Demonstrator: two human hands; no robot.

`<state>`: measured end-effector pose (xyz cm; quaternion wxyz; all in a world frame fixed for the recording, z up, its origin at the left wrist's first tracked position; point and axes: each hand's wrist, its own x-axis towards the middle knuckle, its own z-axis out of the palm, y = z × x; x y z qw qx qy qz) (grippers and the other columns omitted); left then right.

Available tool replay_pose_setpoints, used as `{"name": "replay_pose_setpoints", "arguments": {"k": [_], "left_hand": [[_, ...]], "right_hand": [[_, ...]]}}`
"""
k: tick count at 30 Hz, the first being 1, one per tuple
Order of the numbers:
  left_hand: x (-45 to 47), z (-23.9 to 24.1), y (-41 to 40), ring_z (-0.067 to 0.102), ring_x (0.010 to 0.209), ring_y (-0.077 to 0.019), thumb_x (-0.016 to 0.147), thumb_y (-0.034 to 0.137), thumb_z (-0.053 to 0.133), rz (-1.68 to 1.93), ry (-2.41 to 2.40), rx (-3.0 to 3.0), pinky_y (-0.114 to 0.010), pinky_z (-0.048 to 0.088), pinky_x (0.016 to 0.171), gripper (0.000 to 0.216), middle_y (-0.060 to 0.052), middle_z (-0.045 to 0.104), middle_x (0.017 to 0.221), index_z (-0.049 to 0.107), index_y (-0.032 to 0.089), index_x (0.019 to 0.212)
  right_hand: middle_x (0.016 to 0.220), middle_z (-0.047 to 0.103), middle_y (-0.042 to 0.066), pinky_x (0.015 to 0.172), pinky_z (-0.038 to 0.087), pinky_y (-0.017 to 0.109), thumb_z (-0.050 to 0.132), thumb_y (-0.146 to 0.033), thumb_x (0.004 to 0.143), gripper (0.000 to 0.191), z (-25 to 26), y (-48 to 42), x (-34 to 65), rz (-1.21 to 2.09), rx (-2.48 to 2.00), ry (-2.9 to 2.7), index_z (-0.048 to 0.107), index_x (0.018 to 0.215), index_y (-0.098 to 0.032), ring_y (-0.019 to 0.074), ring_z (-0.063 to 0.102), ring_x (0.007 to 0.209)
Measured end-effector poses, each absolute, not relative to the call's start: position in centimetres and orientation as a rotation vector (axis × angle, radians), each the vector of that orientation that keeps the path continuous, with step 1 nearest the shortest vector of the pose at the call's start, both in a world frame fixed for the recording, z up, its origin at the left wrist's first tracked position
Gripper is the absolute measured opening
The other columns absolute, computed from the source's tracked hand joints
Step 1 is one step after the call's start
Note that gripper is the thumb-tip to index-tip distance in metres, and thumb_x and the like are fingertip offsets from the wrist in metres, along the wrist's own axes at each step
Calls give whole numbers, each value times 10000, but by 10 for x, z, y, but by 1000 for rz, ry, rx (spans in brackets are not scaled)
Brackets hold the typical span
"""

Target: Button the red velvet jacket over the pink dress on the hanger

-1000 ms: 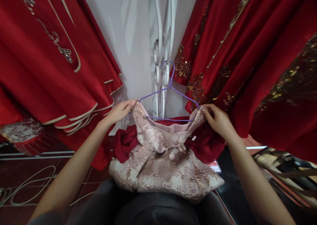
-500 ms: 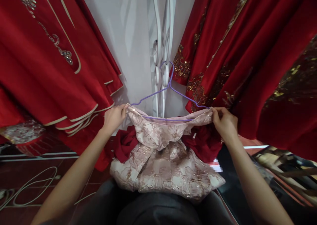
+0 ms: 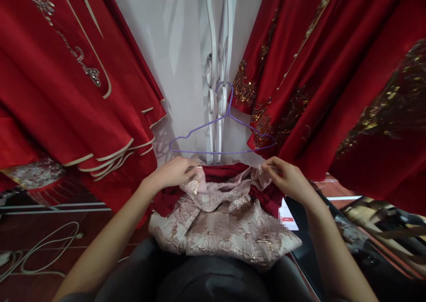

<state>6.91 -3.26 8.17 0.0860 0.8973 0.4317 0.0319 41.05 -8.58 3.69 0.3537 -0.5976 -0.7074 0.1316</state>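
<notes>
A pale pink brocade dress (image 3: 226, 229) with gold thread and dark red fabric lies bunched across my lap. My left hand (image 3: 178, 171) pinches the left end of its top band, and my right hand (image 3: 279, 173) pinches the right end. Between the hands the band sags, with dark red cloth showing behind it. Just beyond the dress a purple wire hanger (image 3: 213, 152) hangs bare from a white scrolled metal stand (image 3: 210, 71), apart from the cloth.
Long red garments (image 3: 66, 93) with pale piping hang at left, and red gold-sequinned ones (image 3: 309, 93) at right. A coiled white cable (image 3: 43, 253) lies on the tiled floor. Beside my right arm is a dark surface (image 3: 309, 244) with a partly blurred white and red item (image 3: 290, 217).
The dress's top band has come down off the purple hanger toward me. Both hands moved lower and closer together, still gripping the band, which is now slack.
</notes>
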Motion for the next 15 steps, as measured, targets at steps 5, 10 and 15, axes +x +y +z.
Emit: {"name": "replay_pose_setpoints", "arguments": {"k": [5, 10, 15], "left_hand": [[135, 66, -15, 435, 1303, -255, 927, 331, 444, 541, 833, 2947, -491, 274, 1120, 303, -97, 518, 1382, 701, 196, 841], [163, 24, 3, 354, 1353, -294, 881, 261, 511, 522, 839, 3085, -575, 111, 1154, 230, -153, 446, 1418, 711, 160, 826], [147, 16, -18, 438, 1245, -258, 942, 371, 439, 592, 887, 2994, -491, 301, 1065, 321, -114, 518, 1292, 717, 218, 899]], "right_hand": [[780, 704, 37, 617, 500, 301, 483, -427, 902, 223, 57, -82, 379, 220, -1436, -1799, 606, 869, -243, 207, 657, 666], [1014, 696, 80, 789, 522, 365, 462, -437, 916, 234, 55, -60, 397, 144, -1354, -1645, 578, 929, -234, 231, 662, 881], [1213, 601, 137, 1046, 385, 475, 511, -387, 870, 198, 33, -33, 464, -113, -1407, -1570, 585, 853, -204, 278, 526, 1203]]}}
